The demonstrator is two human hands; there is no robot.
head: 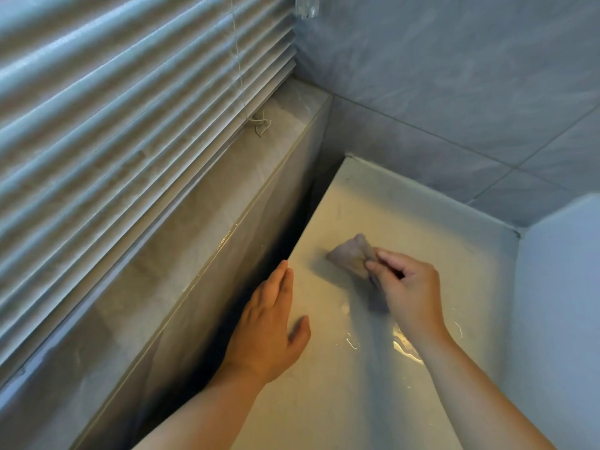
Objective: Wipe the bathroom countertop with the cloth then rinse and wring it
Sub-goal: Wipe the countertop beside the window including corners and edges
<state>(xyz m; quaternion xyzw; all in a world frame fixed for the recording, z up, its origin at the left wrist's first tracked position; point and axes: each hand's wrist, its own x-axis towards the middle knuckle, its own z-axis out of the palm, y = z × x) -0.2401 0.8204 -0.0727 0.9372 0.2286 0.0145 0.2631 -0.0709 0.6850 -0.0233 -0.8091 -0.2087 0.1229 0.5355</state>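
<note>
Pinching a bunched cloth (pixel 352 256) against the pale countertop (pixel 406 206), the right hand (pixel 407 295) curls its fingers. At nine o'clock, the left hand (pixel 269 326) lies flat, fingers straight, along the counter's edge beside the tiled sill (pixel 201 222) under window blinds (pixel 113 108).

Slatted blinds (pixel 113 108) closed on the left, daylight bleeding through, pull cord (pixel 239 60) hanging with its knotted end on the grey marble-look sill ledge (pixel 194 206). Grey veined tile wall (pixel 454 76) behind, grout lines visible; plain pale panel (pixel 558 287) far right.
</note>
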